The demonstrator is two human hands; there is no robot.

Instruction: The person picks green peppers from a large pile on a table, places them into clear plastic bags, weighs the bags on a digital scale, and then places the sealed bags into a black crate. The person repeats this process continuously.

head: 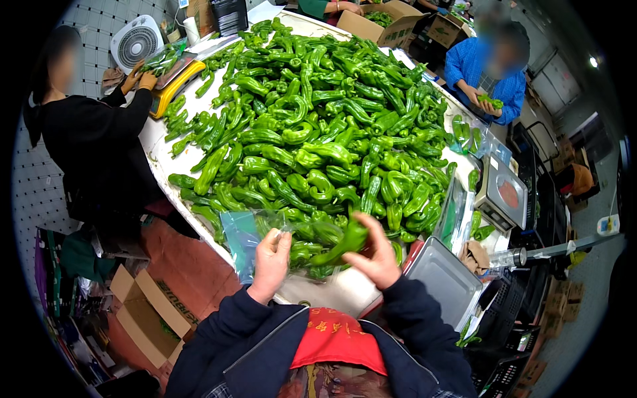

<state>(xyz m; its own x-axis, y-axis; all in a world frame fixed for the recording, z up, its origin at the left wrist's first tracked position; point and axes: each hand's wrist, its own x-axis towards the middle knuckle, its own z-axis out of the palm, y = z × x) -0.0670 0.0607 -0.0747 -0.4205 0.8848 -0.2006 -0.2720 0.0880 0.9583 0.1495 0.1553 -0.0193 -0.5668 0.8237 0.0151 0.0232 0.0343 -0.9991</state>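
A big heap of green peppers [308,124] covers the white table before me. My left hand [271,258] pinches the edge of a clear plastic bag [239,239], which has a blue-green panel and lies over the near edge of the heap. In my right hand [375,251] is a curved green pepper [348,241], held between thumb and fingers at the bag's right side. Several peppers show under or inside the clear film; which of the two, I cannot tell. Right of my right hand stands a scale with a grey metal tray [445,278].
At the left, a person in black [94,134] handles a bag by a yellow scale [181,84]. Across at the right, a person in a blue checked shirt [455,64] holds peppers near another scale [502,191]. An open cardboard box [149,318] stands on the floor, lower left.
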